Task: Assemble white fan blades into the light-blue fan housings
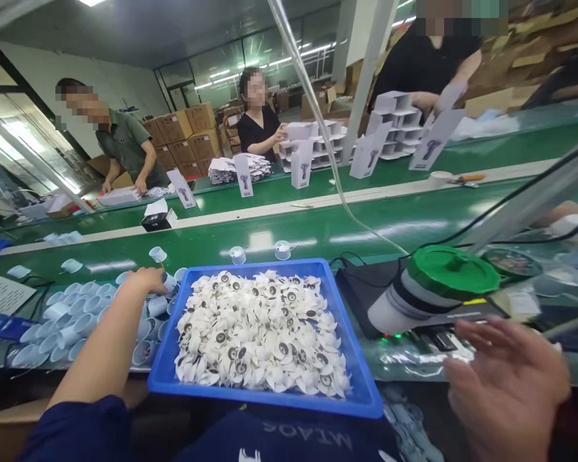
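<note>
From here, the left hand (144,280) is curled down over a heap of white cups (72,317) at the near left of the green conveyor (366,234); whether it grips one, I can't tell. The right hand (508,385), blurred, hangs open with its fingers spread at the near right, just in front of a machine with a green lid (450,269). Between the hands sits a blue tray (264,399) heaped with white pieces (260,333), many showing a dark round centre. Three loose cups (237,255) stand on the conveyor beyond the tray. Farther off, a co-worker (257,119) in black handles white boxes (301,163) on a second conveyor (270,200), and brown cartons (183,138) are stacked at the far left.
</note>
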Action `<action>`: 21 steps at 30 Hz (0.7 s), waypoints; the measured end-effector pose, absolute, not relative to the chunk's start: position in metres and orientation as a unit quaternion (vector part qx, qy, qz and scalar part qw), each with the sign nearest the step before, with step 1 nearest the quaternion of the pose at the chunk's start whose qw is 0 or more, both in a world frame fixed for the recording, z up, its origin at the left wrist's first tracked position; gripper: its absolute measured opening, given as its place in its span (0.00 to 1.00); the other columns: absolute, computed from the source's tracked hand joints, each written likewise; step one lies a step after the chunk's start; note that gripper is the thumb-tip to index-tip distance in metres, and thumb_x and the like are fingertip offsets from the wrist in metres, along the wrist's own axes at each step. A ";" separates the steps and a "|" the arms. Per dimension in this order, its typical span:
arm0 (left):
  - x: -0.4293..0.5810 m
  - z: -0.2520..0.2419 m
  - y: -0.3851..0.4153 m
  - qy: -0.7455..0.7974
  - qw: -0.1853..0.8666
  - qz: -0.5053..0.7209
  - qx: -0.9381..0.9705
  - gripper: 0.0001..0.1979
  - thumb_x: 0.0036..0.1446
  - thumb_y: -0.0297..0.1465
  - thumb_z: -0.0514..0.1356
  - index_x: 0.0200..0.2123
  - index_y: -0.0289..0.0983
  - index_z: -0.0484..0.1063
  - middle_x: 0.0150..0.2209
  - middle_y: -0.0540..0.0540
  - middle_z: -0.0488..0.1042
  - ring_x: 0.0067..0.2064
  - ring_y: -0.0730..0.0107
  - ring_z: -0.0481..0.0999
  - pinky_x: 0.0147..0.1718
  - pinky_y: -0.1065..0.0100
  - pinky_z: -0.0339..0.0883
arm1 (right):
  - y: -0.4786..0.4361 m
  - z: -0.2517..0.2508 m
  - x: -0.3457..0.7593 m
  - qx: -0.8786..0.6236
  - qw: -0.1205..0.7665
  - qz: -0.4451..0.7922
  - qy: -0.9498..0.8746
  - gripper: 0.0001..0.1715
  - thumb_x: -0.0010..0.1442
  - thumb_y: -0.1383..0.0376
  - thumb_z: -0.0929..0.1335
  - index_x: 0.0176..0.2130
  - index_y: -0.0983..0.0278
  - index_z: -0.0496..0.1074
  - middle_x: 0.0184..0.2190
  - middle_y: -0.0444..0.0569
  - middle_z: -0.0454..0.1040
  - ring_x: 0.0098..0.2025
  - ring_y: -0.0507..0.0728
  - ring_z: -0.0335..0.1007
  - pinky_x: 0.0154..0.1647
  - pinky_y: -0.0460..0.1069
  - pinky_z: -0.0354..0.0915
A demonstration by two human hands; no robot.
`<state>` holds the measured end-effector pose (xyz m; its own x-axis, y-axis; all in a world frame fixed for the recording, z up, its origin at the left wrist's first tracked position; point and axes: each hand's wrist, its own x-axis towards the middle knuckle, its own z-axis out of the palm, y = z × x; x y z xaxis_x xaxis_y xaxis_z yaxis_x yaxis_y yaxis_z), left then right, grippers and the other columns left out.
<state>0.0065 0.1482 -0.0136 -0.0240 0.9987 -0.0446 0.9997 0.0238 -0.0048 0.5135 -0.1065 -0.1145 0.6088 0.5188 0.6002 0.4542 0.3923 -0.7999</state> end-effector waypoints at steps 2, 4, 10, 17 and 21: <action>-0.003 -0.018 0.130 0.732 0.005 -0.012 0.681 0.15 0.62 0.38 0.64 0.47 0.34 0.74 0.50 0.41 0.77 0.54 0.53 0.75 0.57 0.44 0.65 | -0.082 -0.118 0.518 -0.522 0.728 0.098 -0.434 0.46 0.42 0.46 0.81 0.57 0.46 0.68 0.55 0.57 0.67 0.53 0.70 0.71 0.58 0.69 0.63; -0.002 -0.018 0.116 0.736 -0.003 0.018 0.677 0.15 0.55 0.36 0.68 0.43 0.34 0.74 0.49 0.37 0.77 0.57 0.44 0.74 0.60 0.39 0.59 | -0.065 -0.122 0.521 -0.515 0.717 0.206 -0.423 0.42 0.42 0.46 0.81 0.53 0.52 0.69 0.51 0.59 0.71 0.54 0.70 0.71 0.57 0.68 0.63; 0.012 -0.003 0.064 0.654 0.021 0.269 0.707 0.30 0.57 0.40 0.60 0.58 0.40 0.52 0.64 0.36 0.64 0.63 0.50 0.69 0.57 0.52 0.68 | -0.061 -0.119 0.516 -0.537 0.727 0.229 -0.362 0.32 0.36 0.64 0.82 0.42 0.57 0.73 0.41 0.56 0.76 0.40 0.66 0.77 0.48 0.64 0.70; 0.075 -0.047 -0.013 0.397 0.367 0.480 0.691 0.31 0.53 0.53 0.65 0.53 0.42 0.65 0.53 0.38 0.75 0.53 0.48 0.76 0.46 0.55 0.74 | -0.055 -0.075 0.505 -0.499 0.719 0.293 -0.385 0.28 0.39 0.55 0.80 0.38 0.59 0.72 0.36 0.55 0.75 0.33 0.64 0.76 0.36 0.61 0.72; 0.132 -0.068 -0.039 0.316 0.461 0.407 0.723 0.29 0.59 0.52 0.60 0.56 0.44 0.59 0.52 0.37 0.76 0.49 0.53 0.79 0.43 0.57 0.75 | -0.051 -0.026 0.475 -0.442 0.718 0.377 -0.382 0.39 0.43 0.36 0.71 0.44 0.59 0.71 0.35 0.48 0.70 0.32 0.56 0.71 0.37 0.59 0.70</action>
<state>0.1316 -0.0391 -0.0679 0.4697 0.8315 0.2965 0.0819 -0.3755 0.9232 0.4753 -0.0508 -0.0264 0.4227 0.8803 0.2156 -0.2041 0.3242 -0.9237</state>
